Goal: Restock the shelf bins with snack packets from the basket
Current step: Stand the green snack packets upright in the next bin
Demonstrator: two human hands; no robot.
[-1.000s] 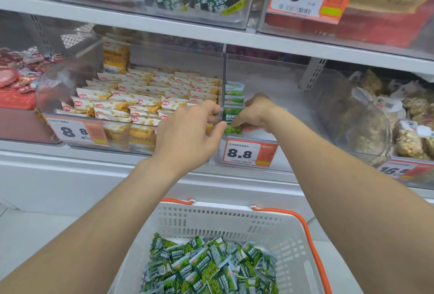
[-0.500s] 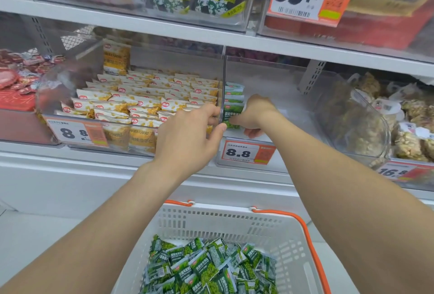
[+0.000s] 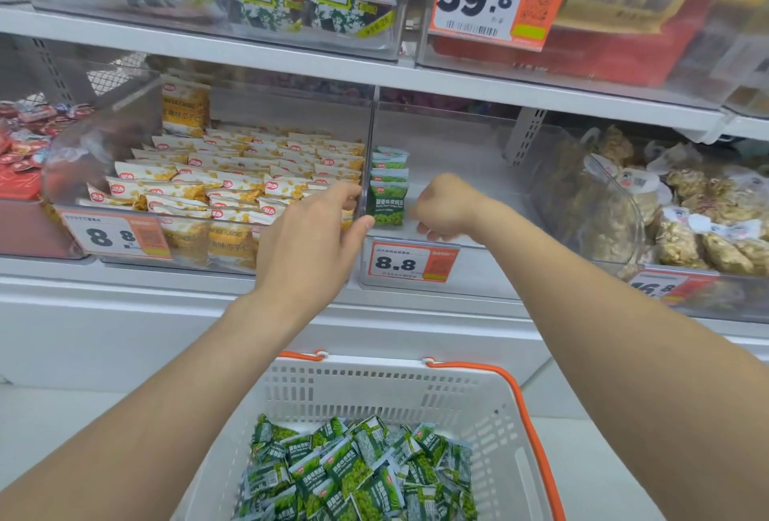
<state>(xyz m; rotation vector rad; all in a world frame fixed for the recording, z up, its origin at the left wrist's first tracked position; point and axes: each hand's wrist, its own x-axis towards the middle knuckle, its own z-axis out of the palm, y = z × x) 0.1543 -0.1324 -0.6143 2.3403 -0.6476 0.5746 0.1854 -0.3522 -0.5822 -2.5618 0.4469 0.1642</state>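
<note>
**A:** Packets, quick. What do they look like?

**B:** Small green pillow packs with a white top, white lettering and green peas printed below. A row of green packets (image 3: 389, 192) stands upright at the centre of the frame. It sits at the left end of the clear bin (image 3: 491, 271), tight against the bin's left wall. The 8.8 price tag (image 3: 410, 263) is on the bin front, just below the row.

**A:** And the rest?

**B:** Loose green packets (image 3: 358, 470) lie heaped at bottom centre in the white basket (image 3: 374, 385), which has an orange handle.

**A:** Left hand?

**B:** The left hand (image 3: 310, 241) is just left of centre with its fingers stretched out and holding nothing. The fingertips are at the clear wall between the two bins, over the yellow packets (image 3: 233, 183). The thumb tip is right beside the front green packet. I can't tell if it touches.

**A:** Right hand?

**B:** The right hand (image 3: 447, 204) is inside the clear bin, just right of the row, knuckles up. Its fingers are curled under and nothing shows in them. A small gap separates it from the front packet, so they're apart.
</note>
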